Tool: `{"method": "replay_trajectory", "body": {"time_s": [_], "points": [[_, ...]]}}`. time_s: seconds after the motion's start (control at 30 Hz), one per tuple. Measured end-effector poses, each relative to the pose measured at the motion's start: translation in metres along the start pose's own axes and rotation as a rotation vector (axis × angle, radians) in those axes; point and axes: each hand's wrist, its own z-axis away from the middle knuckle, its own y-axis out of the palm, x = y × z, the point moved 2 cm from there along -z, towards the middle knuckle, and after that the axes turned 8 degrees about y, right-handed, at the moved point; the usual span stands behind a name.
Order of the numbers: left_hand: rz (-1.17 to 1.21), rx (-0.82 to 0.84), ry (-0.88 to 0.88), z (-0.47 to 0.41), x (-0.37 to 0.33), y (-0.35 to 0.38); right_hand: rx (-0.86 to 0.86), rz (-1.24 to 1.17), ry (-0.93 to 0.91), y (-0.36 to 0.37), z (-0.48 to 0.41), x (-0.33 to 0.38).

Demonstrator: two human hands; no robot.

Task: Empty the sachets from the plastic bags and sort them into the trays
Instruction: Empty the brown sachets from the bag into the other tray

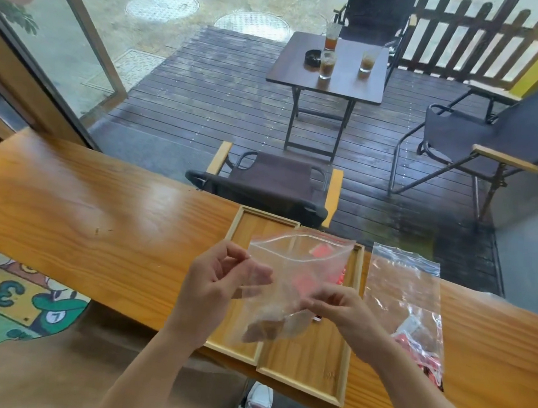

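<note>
Tabletop (79, 218): a long varnished wooden board is running under everything; its left stretch is lying bare.
Left tray (230, 348): a shallow wooden tray is sitting at the near edge, its floor showing no sachets where visible, though the bag is covering much of it.
Left hand (214, 284): it is hovering over the left tray, fingers (254, 273) curled and pinching the left edge of the bag near its mouth.
Held bag (297, 272): a clear zip bag is hanging between both hands above the trays, mouth turned away from the person and gaping. It is looking nearly empty; something brownish is showing at its lower corner, whether inside or behind I cannot tell.
Red sachets (320, 251): a few are showing through the film, seemingly lying in the right tray.
Right tray (308, 365): touching the left tray, its near half is lying bare.
Right hand (342, 313): fingers bent, pinching the lower right of the bag.
Second bag (405, 309): lying flat just right of the trays, holding red and pale sachets at its near end.
Step in hand: judging by this, the first bag is being emptied.
Next move: likely shaking out any remainder, setting this bag aside, then opening the second one.
</note>
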Motion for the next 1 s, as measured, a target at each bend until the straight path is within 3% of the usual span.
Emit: {"method": "replay_trajectory", "body": {"time_s": [0.17,0.33,0.57,0.67,0.77,0.87,1.0], "points": [[0.061,-0.192,-0.272,-0.008,0.039,-0.026,-0.016,0.062,0.112,0.024,-0.01,-0.019],[0.024,-0.238,-0.455,-0.031,0.077,-0.044,-0.106,0.058,0.292,0.036,-0.026,-0.037],[-0.021,-0.32,-0.596,-0.058,0.119,-0.054,-0.26,0.057,0.39,0.044,-0.039,-0.04],[-0.171,-0.294,-0.643,-0.058,0.128,-0.061,-0.284,0.183,0.453,0.04,-0.035,-0.048],[-0.489,-0.169,-0.693,-0.047,0.128,-0.069,-0.17,0.133,0.577,0.038,-0.027,-0.057],[-0.75,0.138,-0.741,-0.026,0.131,-0.068,-0.085,0.043,0.661,0.041,-0.019,-0.06],[-0.79,0.303,-0.768,0.0,0.137,-0.059,-0.094,-0.011,0.631,0.047,-0.015,-0.057]]}}
